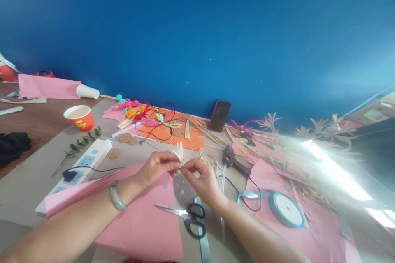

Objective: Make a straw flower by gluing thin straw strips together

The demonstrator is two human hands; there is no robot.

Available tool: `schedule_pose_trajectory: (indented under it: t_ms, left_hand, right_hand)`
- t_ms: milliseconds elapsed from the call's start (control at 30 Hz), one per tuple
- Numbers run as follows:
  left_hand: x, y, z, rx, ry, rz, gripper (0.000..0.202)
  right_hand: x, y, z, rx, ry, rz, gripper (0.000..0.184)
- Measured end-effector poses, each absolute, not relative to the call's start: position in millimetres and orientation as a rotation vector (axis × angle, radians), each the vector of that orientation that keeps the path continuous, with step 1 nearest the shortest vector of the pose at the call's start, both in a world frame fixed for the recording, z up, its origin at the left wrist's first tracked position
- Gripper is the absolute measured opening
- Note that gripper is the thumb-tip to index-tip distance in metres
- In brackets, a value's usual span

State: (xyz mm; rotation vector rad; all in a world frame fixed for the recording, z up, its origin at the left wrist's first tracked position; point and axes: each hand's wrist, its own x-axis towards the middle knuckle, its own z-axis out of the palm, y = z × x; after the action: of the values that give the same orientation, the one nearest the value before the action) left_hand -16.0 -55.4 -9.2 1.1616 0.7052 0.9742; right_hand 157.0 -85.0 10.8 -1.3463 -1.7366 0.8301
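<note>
My left hand [159, 167] is closed in a pinch on a small bunch of pale, petal-like dried strips [180, 151], which stands up above the fingertips. My right hand [204, 180] meets it, with thumb and forefinger pinched at the base of the bunch; what lies exactly between those fingertips is too small to make out. Just below the hands, scissors [185, 213] with black handles lie partly open across pink paper [145, 222] and a pale blue ribbon [204, 250]. A black glue gun [236, 162] rests to the right of my right hand.
A white power strip [89, 158] and an orange-and-white paper cup [79, 118] stand on the left. A phone [220, 116] leans against the blue wall. Pipe cleaners, wooden discs [113, 153] and dried stems crowd the back. A ribbon spool [286, 209] lies at right.
</note>
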Motion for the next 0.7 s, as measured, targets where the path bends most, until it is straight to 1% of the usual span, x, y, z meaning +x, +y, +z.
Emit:
schedule_pose_trajectory:
  t_ms: [333, 700]
  left_hand:
    - [-14.2, -58.3, -11.7, 1.140, 0.740, 0.968, 0.019]
    - [-14.0, -59.4, -11.4, 1.147, 0.758, 0.975, 0.019]
  right_hand:
    - [155.9, -87.1, 10.0, -1.349, -1.766, 0.765, 0.011]
    - [155.5, -86.6, 12.1, -1.358, -1.757, 0.797, 0.011]
